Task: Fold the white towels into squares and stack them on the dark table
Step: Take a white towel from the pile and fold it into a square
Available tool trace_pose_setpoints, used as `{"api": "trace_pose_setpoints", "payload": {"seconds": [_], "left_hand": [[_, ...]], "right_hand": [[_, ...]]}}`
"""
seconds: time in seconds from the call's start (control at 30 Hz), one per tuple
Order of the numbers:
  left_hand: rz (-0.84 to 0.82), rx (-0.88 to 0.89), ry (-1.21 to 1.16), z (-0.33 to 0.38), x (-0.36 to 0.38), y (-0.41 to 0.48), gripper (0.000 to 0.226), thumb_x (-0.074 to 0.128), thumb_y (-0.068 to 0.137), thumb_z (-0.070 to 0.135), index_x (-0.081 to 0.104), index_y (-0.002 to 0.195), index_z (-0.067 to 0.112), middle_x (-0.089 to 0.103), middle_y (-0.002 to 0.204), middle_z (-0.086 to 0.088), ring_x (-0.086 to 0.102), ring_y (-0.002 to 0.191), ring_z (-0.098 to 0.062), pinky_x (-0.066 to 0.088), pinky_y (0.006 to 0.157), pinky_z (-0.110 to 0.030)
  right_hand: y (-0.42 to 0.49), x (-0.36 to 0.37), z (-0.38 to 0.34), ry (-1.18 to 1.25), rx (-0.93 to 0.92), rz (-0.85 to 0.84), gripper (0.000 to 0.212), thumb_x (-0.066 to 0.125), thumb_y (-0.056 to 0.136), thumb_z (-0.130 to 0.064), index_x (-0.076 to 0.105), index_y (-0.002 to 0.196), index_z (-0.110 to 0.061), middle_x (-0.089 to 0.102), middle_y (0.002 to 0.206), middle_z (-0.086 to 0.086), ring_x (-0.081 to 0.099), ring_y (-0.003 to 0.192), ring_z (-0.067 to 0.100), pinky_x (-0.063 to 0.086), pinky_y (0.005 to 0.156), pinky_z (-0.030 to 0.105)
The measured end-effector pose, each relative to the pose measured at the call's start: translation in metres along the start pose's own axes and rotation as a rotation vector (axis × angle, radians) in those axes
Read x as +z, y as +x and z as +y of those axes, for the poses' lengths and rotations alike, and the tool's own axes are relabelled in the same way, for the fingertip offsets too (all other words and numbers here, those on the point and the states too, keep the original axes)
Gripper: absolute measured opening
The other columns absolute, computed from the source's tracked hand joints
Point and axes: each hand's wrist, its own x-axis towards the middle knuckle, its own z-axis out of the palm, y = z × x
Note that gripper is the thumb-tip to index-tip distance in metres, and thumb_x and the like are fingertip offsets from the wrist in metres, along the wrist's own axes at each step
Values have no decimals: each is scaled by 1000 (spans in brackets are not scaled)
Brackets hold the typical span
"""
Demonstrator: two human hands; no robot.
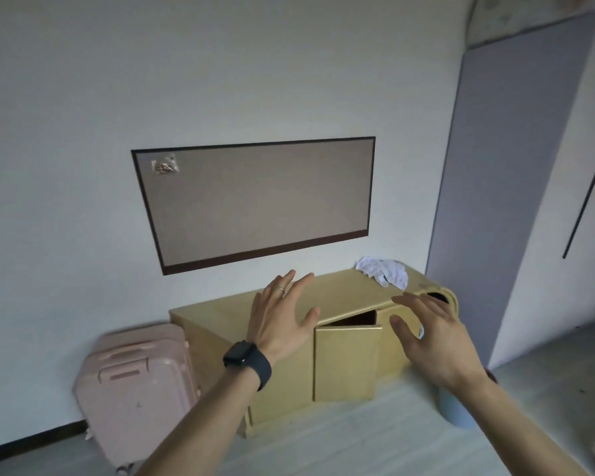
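Observation:
A crumpled pile of white towels (383,270) lies on the far right end of a low yellow cabinet (282,383) against the wall. My left hand (281,316), with a ring and a dark watch on the wrist, is raised in front of the cabinet's top, fingers spread, holding nothing. My right hand (433,338) is held out over the cabinet's right front corner, fingers apart and empty, well short of the towels. No dark table is in view.
One cabinet door (346,362) stands ajar. A pink suitcase (134,389) stands left of the cabinet. A light blue bin (455,410) sits on the floor by my right forearm. A framed board (255,201) hangs on the wall; a grey panel (502,183) is at the right.

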Motion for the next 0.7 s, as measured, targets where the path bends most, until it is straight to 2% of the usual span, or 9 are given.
{"api": "trace_pose_setpoints", "payload": {"seconds": [0.17, 0.37, 0.53, 0.7], "left_hand": [[-34, 18, -9, 8, 76, 109, 60, 49, 96, 51, 26, 151, 45, 19, 163, 10, 11, 150, -13, 13, 122, -42], [-22, -44, -36, 12, 149, 235, 58, 48, 97, 51, 25, 150, 46, 18, 162, 13, 10, 150, -11, 13, 123, -44], [-49, -92, 31, -13, 199, 326, 58, 47, 97, 50, 26, 150, 46, 20, 163, 10, 11, 151, -15, 15, 122, -45], [-100, -121, 64, -52, 262, 417, 59, 48, 96, 50, 27, 151, 44, 22, 162, 9, 14, 151, -17, 18, 121, -47]], "right_hand": [[89, 33, 78, -2, 32, 2, 33, 60, 92, -40, 63, 124, -33, 63, 131, -9, 50, 122, 24, 49, 96, 43], [201, 76, 168, 15, 42, -32, 35, 59, 94, -42, 62, 127, -34, 60, 134, -14, 41, 135, 20, 37, 108, 43], [286, 125, 224, 10, 65, -99, 36, 62, 93, -40, 63, 127, -30, 64, 130, -5, 50, 130, 25, 44, 102, 42], [363, 185, 274, 31, 119, -144, 37, 62, 93, -40, 62, 128, -29, 64, 128, -7, 49, 130, 20, 48, 97, 39]]}}
